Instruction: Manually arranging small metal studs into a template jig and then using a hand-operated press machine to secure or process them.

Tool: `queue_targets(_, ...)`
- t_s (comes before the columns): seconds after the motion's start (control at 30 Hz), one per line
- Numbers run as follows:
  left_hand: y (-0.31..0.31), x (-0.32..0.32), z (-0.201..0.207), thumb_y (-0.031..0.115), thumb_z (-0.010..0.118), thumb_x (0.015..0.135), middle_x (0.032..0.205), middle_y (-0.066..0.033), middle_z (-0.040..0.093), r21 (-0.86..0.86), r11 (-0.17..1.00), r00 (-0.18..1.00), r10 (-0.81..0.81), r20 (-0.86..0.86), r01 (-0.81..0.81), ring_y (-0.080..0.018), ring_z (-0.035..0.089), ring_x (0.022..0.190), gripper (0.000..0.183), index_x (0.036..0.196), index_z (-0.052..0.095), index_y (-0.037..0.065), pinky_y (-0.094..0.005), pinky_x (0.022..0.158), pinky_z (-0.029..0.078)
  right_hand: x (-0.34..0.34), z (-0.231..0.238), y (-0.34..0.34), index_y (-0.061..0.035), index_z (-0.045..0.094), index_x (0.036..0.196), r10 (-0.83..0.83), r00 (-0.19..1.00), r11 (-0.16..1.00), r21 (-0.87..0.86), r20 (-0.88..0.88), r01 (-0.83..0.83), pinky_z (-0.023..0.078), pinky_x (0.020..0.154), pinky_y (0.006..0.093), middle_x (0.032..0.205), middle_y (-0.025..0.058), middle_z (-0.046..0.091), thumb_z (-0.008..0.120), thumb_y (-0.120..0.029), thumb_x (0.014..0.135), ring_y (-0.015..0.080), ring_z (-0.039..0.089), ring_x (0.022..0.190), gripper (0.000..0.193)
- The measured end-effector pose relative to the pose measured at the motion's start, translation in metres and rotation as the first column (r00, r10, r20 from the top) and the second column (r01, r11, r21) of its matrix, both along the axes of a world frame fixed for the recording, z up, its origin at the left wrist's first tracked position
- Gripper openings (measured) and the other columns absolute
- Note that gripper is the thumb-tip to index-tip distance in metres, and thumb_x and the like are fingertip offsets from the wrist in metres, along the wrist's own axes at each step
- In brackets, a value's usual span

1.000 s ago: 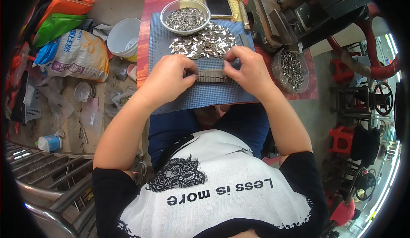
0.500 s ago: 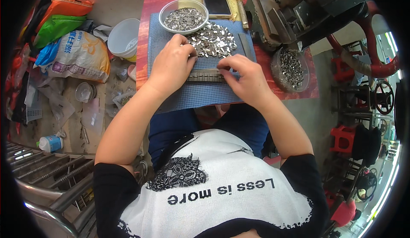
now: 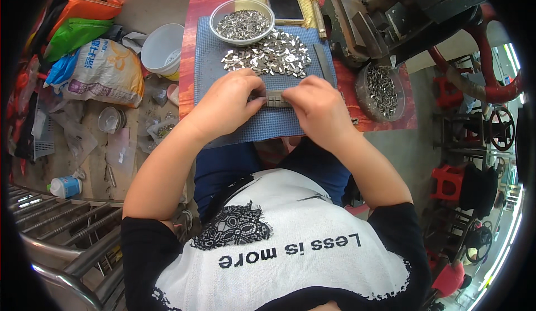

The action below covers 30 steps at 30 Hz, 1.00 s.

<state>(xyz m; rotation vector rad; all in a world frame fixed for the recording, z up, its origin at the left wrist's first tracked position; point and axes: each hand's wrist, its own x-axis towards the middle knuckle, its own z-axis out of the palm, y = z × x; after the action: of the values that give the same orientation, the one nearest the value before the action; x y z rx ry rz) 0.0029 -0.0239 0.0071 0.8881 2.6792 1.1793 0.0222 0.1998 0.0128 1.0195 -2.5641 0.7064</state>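
Grey metal strip lies between two hands

Dark grey and notched, the metal strip (image 3: pixel 276 100) lies crosswise on the blue mat (image 3: pixel 262 127), near the edge which is closest to the person. Only its middle part can be seen, because both hands cover the ends. The left hand (image 3: pixel 231 102) has its thumb and fingers bent close to the left end; I cannot tell if they clamp on it. The right hand (image 3: pixel 321 107) is turned with its back upward, its fingertips drawn together at the right end; whether they pinch something is hidden. Perhaps one hand on each end keeps the strip steady.

Just beyond it is spread a loose pile of small shiny metal pieces (image 3: pixel 279 57), probably kept so near that a short reach is enough. Behind the pile stands a clear bowl (image 3: pixel 241 42) with more pieces, and a flat bar (image 3: pixel 323 63) lies to the right of the pile. Farther out, the red table (image 3: pixel 187 71) carries a phone (image 3: pixel 283 1) and a brush (image 3: pixel 316 10).

Half a second ago, the left hand was higher, beside the pile; now it has come down to the strip and hides more of it.
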Motion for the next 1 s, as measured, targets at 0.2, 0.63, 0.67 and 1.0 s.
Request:
queue_targets(0.2,0.006,0.009,0.002,0.004,0.073,0.081,0.087,-0.0138,0.065,-0.023,0.985,0.983,0.171,0.072,-0.169,-0.0272,0.065,0.081,0.012,0.091,0.072,-0.002,-0.0352,0.075,0.052,-0.042,-0.014,-0.017,-0.0029,0.073,0.086,-0.105,0.99,0.993,-0.048,0.093,0.11,0.05,0.084,0.0402,0.085,0.0104,0.066,0.072,-0.009,0.079,0.0307,0.059,0.093,0.009)
queue_targets(0.63,0.009,-0.024,-0.012,0.01,0.071,0.083,0.095,-0.0106,0.063,0.017,0.943,0.925,0.328,-0.19,-0.331,-0.0318,0.065,0.09,0.008,0.09,0.073,0.007,-0.0416,0.079,0.053,-0.026,-0.001,0.002,-0.0031,0.065,0.09,-0.022,0.99,0.995,-0.092,0.142,0.036,0.049,0.082,0.0408,0.089,0.0108,0.063,0.07,-0.008,0.082,0.0311,0.059,0.091,0.011)
queue_targets(0.67,0.011,-0.025,-0.013,0.011,0.071,0.083,0.095,-0.0106,0.063,-0.011,0.94,0.923,0.332,-0.192,-0.341,-0.0319,0.065,0.091,0.008,0.09,0.073,0.008,-0.0418,0.08,0.053,-0.021,-0.001,0.003,-0.0031,0.064,0.09,0.012,0.985,0.995,-0.097,0.172,0.005,0.049,0.081,0.0407,0.089,0.0108,0.063,0.07,-0.008,0.081,0.0311,0.059,0.09,0.012)
queue_targets(1.0,0.005,-0.012,-0.01,0.011,0.076,0.081,0.093,-0.0125,0.065,0.101,0.947,0.932,0.319,-0.169,-0.306,-0.0307,0.063,0.092,0.017,0.094,0.072,0.001,-0.0393,0.081,0.051,-0.008,-0.003,-0.001,-0.0005,0.066,0.092,0.079,0.989,0.996,-0.05,0.127,-0.073,0.051,0.077,0.0395,0.093,0.0116,0.066,0.072,-0.004,0.08,0.0316,0.062,0.089,0.013)
